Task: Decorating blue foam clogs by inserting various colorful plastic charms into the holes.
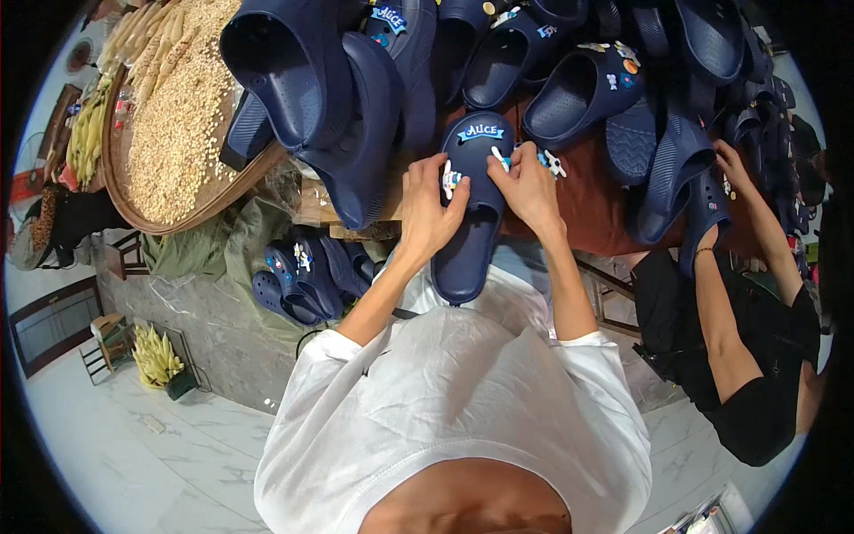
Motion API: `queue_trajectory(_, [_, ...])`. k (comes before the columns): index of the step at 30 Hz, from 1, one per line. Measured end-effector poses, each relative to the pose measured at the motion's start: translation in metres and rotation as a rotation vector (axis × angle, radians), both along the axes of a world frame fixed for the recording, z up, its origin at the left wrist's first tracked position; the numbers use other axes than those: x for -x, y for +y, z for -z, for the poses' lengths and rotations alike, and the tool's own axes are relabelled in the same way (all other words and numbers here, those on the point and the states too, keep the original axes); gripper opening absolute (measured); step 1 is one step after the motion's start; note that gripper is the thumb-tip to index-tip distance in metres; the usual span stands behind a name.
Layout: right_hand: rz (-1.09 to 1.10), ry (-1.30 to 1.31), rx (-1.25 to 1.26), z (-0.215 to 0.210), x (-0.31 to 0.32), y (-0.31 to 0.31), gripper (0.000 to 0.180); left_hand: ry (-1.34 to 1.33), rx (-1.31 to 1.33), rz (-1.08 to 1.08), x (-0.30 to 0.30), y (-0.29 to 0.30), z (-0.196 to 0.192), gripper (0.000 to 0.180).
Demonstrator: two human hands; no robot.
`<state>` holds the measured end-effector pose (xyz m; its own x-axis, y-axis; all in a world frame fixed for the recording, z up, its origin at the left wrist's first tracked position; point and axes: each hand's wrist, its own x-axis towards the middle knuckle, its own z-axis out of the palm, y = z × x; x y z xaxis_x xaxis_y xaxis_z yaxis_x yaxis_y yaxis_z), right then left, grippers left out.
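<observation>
**Two hands on a navy clog at the centre of the frame**

The left hand has its fingers curled over the left edge of a navy clog, the thumb lying on the upper beside a small white charm. The right hand closes on the opposite edge, its fingertips pinching a small white piece against the toe area, just under a blue label charm with a white border. So both hands grasp the same shoe, one from each side, with the heel end hanging down toward the person's white shirt.

The clog looks like moulded foam: probably light, a little springy, and matte enough not to slip. The thick side walls where the fingers now sit seem the firmest place to hold; the small charms look like the delicate parts.

Around it, more navy clogs crowd the upper half of the frame on a dark red cloth, and a few decorated ones lie lower left. A round tray of grain fills the upper left. At the right edge a co-worker's hand touches another clog.
</observation>
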<state>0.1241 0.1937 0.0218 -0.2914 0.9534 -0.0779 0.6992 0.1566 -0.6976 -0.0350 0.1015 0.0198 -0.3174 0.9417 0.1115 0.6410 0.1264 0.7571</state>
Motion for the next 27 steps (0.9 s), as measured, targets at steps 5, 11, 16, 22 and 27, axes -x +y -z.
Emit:
queue_trajectory(5, [-0.052,0.007,-0.142,-0.001,0.002,-0.009,0.029,-0.012,0.098,-0.034,0.010,-0.001,0.003,0.049])
queue_trajectory(11, [0.116,-0.045,-0.167,0.029,-0.019,-0.010,0.020,0.074,0.083,0.000,0.011,-0.002,0.007,0.051])
queue_trajectory(16, [0.153,-0.037,-0.209,0.030,-0.039,-0.005,0.028,-0.049,0.182,0.005,0.023,0.003,0.000,0.064])
queue_trajectory(22, [0.189,-0.024,-0.462,0.018,-0.030,-0.018,0.028,-0.148,0.445,0.033,0.033,0.011,-0.002,0.061])
queue_trajectory(27, [0.060,0.295,-0.152,-0.008,-0.009,-0.054,0.016,0.126,0.260,0.121,0.027,0.010,0.000,0.043])
